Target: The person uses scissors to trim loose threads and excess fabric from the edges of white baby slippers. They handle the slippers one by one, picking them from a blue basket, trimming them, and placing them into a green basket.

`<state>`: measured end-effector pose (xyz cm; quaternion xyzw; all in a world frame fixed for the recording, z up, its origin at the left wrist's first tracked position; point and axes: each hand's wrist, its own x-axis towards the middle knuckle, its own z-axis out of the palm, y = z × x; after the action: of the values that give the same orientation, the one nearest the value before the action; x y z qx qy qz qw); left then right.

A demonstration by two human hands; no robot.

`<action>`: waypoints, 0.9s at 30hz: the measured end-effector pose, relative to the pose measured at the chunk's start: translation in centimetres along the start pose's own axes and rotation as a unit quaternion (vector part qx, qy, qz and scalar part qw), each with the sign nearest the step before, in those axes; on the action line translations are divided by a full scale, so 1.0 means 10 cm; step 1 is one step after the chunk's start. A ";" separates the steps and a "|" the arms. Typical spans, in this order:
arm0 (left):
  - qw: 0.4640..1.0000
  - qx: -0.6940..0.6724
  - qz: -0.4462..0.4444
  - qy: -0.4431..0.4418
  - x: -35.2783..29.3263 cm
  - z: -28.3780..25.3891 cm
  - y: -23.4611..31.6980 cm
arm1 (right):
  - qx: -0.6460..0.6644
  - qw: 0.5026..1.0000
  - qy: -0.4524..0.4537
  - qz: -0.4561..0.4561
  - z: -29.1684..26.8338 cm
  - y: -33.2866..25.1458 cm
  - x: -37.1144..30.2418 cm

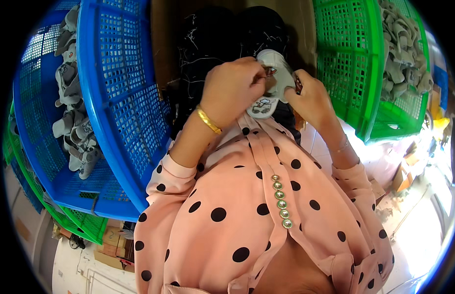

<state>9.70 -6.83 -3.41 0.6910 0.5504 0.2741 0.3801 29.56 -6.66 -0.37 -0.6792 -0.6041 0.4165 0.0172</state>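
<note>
Over my lap is a small white and grey shoe upper [279, 81] with a dark cartoon print on its lower end and a reddish patch near the middle. My left hand [234, 88], a gold bangle on its wrist, is closed with the fingertips pinched at the upper's left edge. On the opposite edge my right hand [310, 96] grips the upper between thumb and fingers. A dark, narrow object [299, 86] shows between the right-hand fingers; most of it is hidden, and I cannot make out its kind.
Blue plastic crates [117, 112] stand at the left, one holding several grey shoe uppers [78, 142]. At the right, a green crate [347, 63] stands beside a heap of grey uppers [401, 49]. Loose white threads lie on my dark trousers [208, 41]. Cardboard [298, 22] stands behind.
</note>
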 end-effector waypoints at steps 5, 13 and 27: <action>0.975 0.076 -0.042 0.204 0.01 -0.43 -0.37 | 0.080 0.994 0.024 -0.067 0.06 0.34 0.01; 0.987 -0.078 0.089 -0.112 -0.13 -0.31 0.28 | 0.145 0.987 -0.028 -0.065 0.03 0.32 0.05; 0.975 0.141 0.096 -0.142 -0.18 0.51 -0.17 | -0.020 0.992 0.014 -0.125 0.31 0.37 -0.07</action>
<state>12.43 -9.55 -7.61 0.8193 0.4546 0.1278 0.3252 30.80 -9.70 -3.99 -0.6042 -0.6920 0.3900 0.0639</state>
